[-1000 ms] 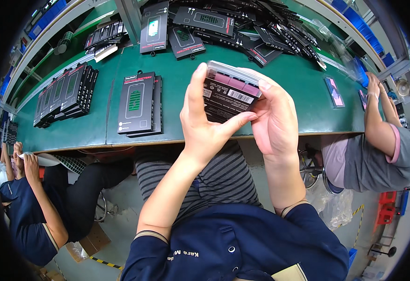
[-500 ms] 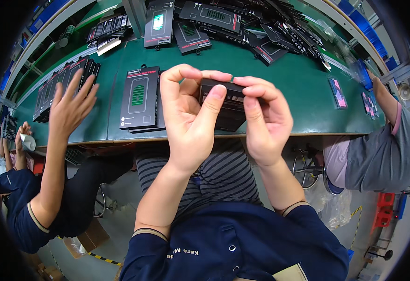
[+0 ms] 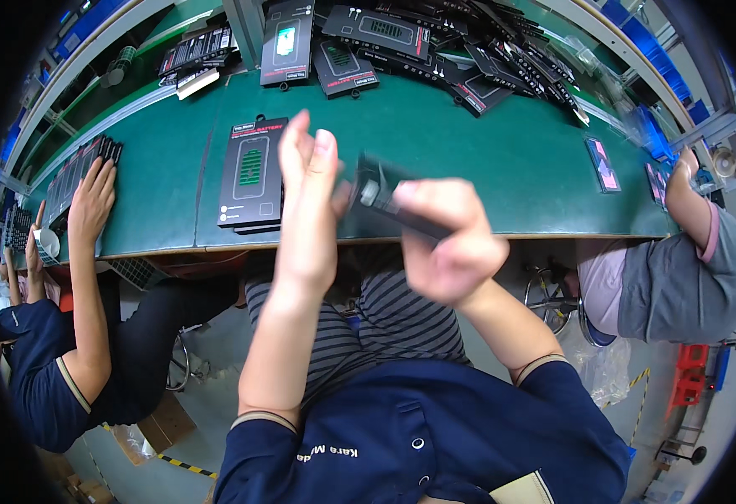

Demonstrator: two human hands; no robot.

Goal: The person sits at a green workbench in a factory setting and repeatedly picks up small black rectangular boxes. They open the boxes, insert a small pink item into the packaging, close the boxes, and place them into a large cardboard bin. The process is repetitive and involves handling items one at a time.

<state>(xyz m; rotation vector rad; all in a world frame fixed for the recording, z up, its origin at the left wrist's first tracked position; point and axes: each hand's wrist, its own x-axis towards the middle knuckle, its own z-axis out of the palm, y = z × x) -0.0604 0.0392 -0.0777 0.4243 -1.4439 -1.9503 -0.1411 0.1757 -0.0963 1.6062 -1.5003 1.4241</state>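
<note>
A slim black battery box [image 3: 397, 202], smeared by motion, hangs tilted over the table's near edge. My right hand [image 3: 456, 244] is closed on its right end, thumb on top. Just left of the box, my left hand [image 3: 305, 210] is raised with its fingers pointing up and apart, nothing visible in it. Beside that hand lies a short stack of black boxes [image 3: 252, 172], the top one printed with a phone outline and a green battery picture.
Across the green table [image 3: 502, 160] is a heap of black boxes [image 3: 468, 59]. A pink-and-black flat pack [image 3: 603, 165] lies at the right. On the left, a co-worker's hand [image 3: 92, 197] rests against a row of boxes [image 3: 70, 181]. Another person's arm [image 3: 688, 189] reaches in at right.
Both my hands held the box upright; now my left hand is off it and the right has tilted it. The co-worker's hand at left has come down onto the row of boxes.
</note>
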